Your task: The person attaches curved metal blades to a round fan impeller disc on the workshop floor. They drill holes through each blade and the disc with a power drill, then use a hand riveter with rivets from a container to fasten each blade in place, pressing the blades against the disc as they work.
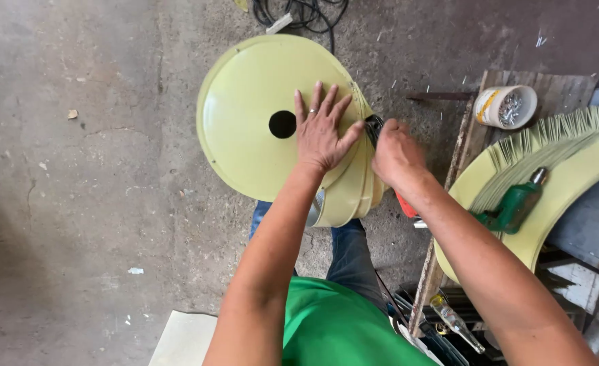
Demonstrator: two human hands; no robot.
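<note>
A pale yellow-green sheet-metal casing (252, 122), round with a black centre hole, stands in front of me over the concrete floor. My left hand (321, 132) lies flat on its face with fingers spread, pressing near the right rim. My right hand (395, 154) is closed around a dark tool (374, 126) at the casing's right edge; a red handle part (406, 205) shows below the wrist. The tool's working end is mostly hidden by the hand.
A wooden bench (465, 146) at right carries a white tub of rivets (506, 106), a green drill (516, 203) and a curved yellow-green strip with cut tabs (570, 163). Black cables (299, 12) lie on the floor behind. A pale sheet (184, 335) lies near my feet.
</note>
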